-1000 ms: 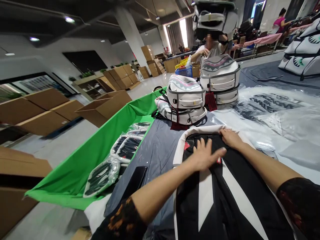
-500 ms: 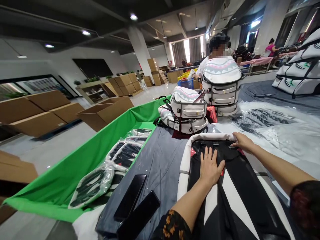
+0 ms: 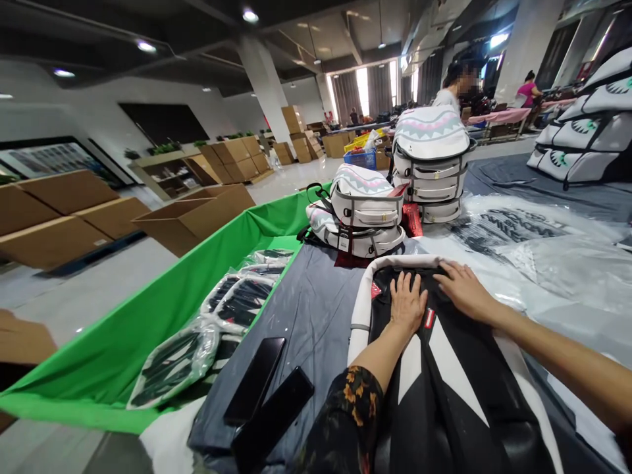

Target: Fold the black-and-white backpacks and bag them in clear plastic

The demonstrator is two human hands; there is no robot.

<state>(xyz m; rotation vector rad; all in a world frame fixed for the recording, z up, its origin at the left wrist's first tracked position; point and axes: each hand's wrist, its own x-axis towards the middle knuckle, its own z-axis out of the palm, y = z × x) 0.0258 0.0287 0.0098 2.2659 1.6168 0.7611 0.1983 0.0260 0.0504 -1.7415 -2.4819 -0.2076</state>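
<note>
A black and white backpack [image 3: 474,401] lies flat in front of me, its black strap side facing up and white edging around it. My left hand [image 3: 407,304] rests palm down on its upper part, fingers apart. Beside it, my right hand [image 3: 464,289] lies over the top right corner with fingers stretched out. A small red and white label [image 3: 430,319] shows between the hands. Just beyond, white backpacks with a wavy pattern [image 3: 368,204] are stacked, a dark hang tag [image 3: 344,242] hanging from them.
Two dark phones [image 3: 254,380] lie left on the grey cloth. A green cloth-lined bin [image 3: 148,316] holds several plastic-wrapped backpacks [image 3: 175,365]. Clear plastic bags [image 3: 553,243] spread at right. A taller backpack stack [image 3: 432,171] stands behind, with a person [image 3: 447,97] past it.
My right hand has gone from gripping the backpack's top edge to lying flat on its corner. My left hand stays on the panel. The person behind the stack has moved right and turned.
</note>
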